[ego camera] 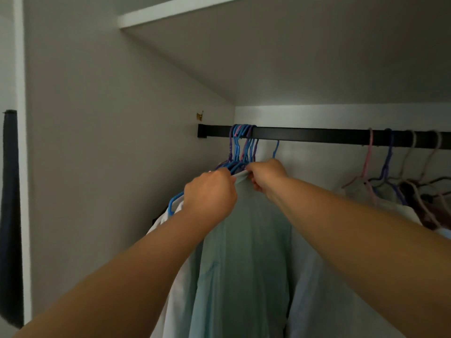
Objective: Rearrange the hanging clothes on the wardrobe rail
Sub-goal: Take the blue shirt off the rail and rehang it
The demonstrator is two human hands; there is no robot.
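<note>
Both arms up inside wardrobe, hands meeting at top of a pale green shirt (244, 252).

L hand (210, 193): fingers curled, pinching the shirt's collar/shoulder edge from the left side. Fingertips hidden behind knuckles, so exact hold can't be made out; the cloth edge runs out from under them.

R hand (264, 176): fingers curled down round the same collar edge from the right side, thumb tucked below. Grips cloth, poss. hanger neck too; can't tell.

Directly above fingers: bunch of blue and purple plastic hangers (242, 145), hooks crowded together on black rail (312, 135) near its left end bracket. One single blue hook (275, 148) sits just above R knuckles, slightly apart from the bunch.

Below L fingers: white shirt (175, 276) on a blue hanger (173, 202), its shoulder end poking out just left of the wrist. Right of green shirt, under R forearm: another pale whitish garment (322, 289), touching the green one.

Far right of R hand, well apart along rail: second group of garments (390, 201) on pink, purple and grey hangers, dim.

Above rail: white shelf (156, 18). Small brass hook (200, 115) on side wall, left of rail end. Dark strip of cloth (9, 215) hangs outside at far left.

No labels, brands or writing legible anywhere; light low.
</note>
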